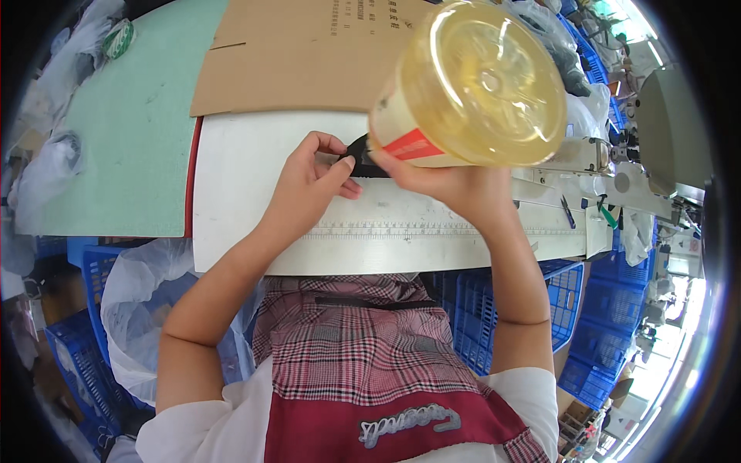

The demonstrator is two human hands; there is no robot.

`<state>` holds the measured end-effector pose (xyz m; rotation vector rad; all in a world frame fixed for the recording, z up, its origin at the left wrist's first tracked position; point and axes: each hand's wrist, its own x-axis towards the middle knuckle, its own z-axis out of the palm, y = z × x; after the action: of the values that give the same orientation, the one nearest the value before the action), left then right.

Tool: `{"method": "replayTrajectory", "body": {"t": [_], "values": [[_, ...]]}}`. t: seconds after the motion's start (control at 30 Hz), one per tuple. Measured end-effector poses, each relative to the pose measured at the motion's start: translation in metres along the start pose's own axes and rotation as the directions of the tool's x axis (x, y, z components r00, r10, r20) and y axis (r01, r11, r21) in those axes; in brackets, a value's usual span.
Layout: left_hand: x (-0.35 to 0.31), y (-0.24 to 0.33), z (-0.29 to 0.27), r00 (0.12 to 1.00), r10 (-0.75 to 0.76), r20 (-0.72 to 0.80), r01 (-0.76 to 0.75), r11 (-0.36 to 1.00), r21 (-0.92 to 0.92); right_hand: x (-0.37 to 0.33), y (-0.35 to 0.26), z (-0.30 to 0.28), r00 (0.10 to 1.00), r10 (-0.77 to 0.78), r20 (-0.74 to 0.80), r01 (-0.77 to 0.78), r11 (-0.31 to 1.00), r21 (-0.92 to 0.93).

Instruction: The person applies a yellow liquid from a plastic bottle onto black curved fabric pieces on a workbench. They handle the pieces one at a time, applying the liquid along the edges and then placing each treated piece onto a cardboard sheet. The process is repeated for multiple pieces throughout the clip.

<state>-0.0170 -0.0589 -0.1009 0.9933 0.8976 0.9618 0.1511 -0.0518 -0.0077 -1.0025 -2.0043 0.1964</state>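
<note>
**Small black piece [367,167] between two hands, partly lost behind a drink cup [421,119]**

Found over the white worktop [247,166], toward the far side, just short of the cardboard [301,73]. Pinched at the left end by the left hand [311,176], with thumb and forefinger closed on the edge and the other fingers curled loosely below. Met at the right end by the right hand [444,187], apparently gripping there too, but too covered to be certain.

Probably light, judging by the small, thin outline. Likely soft or bendable, perhaps cloth or leather, and so more apt to fold or skew than to break. Slipperiness impossible to judge from so dark a surface. Best taken by the two opposite ends, between thumb and fingertips, with even, gentle tension.

Hidden: much of the right hand's back and fingers, behind the cup's pale body and yellowish lid; also the right end of the black piece, under the fingers. Cannot tell whether standing or held, in the cup's case. Hard to make out: any seam, hole or layer in the black, apart from a greyish patch near the middle. Cut off: the cardboard's far side, by the upper edge.
</note>
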Motion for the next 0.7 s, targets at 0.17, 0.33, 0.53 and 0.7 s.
{"method": "replayTrajectory", "body": {"t": [0.17, 0.33, 0.53, 0.7], "values": [[-0.002, 0.003, 0.003, 0.999, -0.001, -0.037, 0.002, 1.0, 0.021, -0.022, 0.017, -0.05, 0.989, 0.151, 0.012, -0.148, 0.983, -0.109], [-0.001, 0.0, 0.002, 0.999, 0.009, -0.051, -0.007, 0.999, 0.039, -0.066, 0.042, -0.098, 0.862, 0.496, -0.107, -0.507, 0.843, -0.18], [-0.009, 0.02, 0.0, 0.998, 0.004, -0.065, 0.014, 0.963, 0.269, -0.093, 0.04, -0.087, 0.716, 0.653, -0.246, -0.37, 0.654, 0.66], [-0.017, 0.025, 0.004, 0.836, 0.529, 0.146, -0.371, 0.348, 0.861, -0.127, 0.031, -0.06, 0.574, 0.814, -0.085, -0.2, 0.241, 0.95]]}}
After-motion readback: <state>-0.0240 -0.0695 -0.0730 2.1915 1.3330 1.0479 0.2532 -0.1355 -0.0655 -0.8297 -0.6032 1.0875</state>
